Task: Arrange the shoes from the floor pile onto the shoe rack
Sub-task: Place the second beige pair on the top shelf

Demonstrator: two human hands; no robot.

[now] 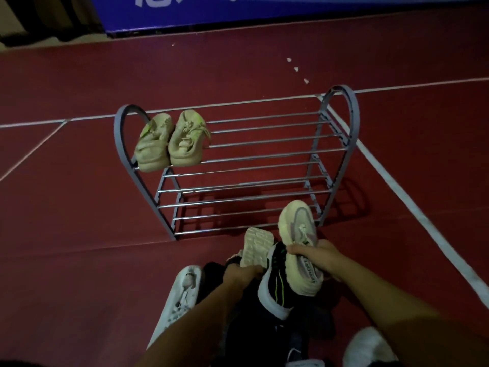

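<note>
Head view: right hand (315, 256) grips a cream shoe (300, 245) by its collar, lifted above the pile (264, 300) before the rack (238, 160). Left hand (242, 272) clutches its upturned mate (255, 247). Beige pair (169, 140) sits top left. Risk: rack bars are spaced; a loosely set shoe could tip between them.

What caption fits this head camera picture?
Right hand lifts a cream sneaker toward the shoe rack.

Dim light. Dark red court floor (79, 207) marked with white lines (412, 197); blue banner (264, 11), possibly printed, seen behind.
</note>
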